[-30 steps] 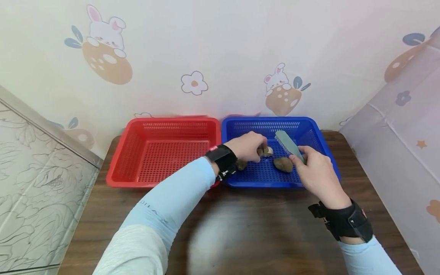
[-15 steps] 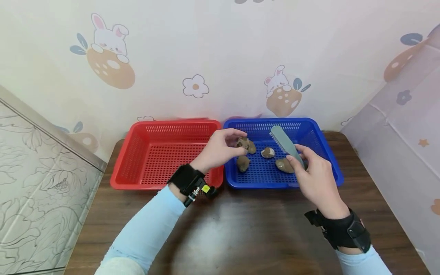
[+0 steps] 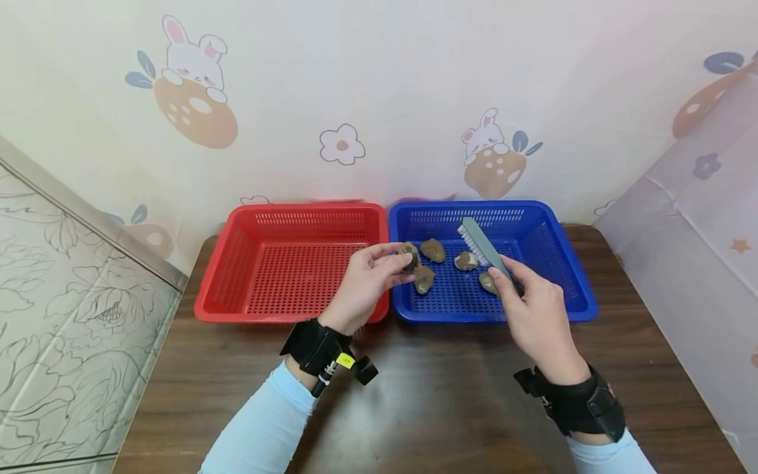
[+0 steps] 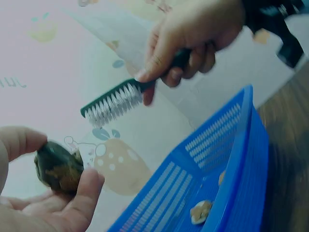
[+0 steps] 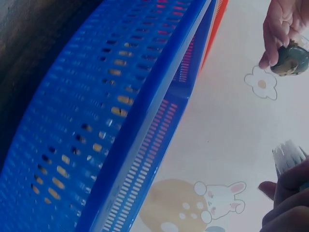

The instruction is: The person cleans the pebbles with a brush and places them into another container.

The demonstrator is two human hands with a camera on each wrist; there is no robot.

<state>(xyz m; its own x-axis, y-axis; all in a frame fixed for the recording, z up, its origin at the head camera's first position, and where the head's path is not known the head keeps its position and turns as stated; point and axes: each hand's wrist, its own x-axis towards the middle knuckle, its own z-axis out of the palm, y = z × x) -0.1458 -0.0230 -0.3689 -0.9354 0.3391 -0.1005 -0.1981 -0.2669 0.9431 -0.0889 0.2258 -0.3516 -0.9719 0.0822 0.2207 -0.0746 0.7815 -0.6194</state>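
Dark-green rounded stone [image 4: 58, 166], pinched in the left hand [image 3: 362, 280] near the blue plastic basket's [image 3: 462, 317] nine o'clock rim, should turn its muddy side toward the white-bristled green brush [image 3: 483, 243] the right hand [image 3: 540, 313] grasps.

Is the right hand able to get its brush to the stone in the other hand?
Probably yes. The right hand holds the brush up, bristles toward the stone, and only air shows between it and the left hand.
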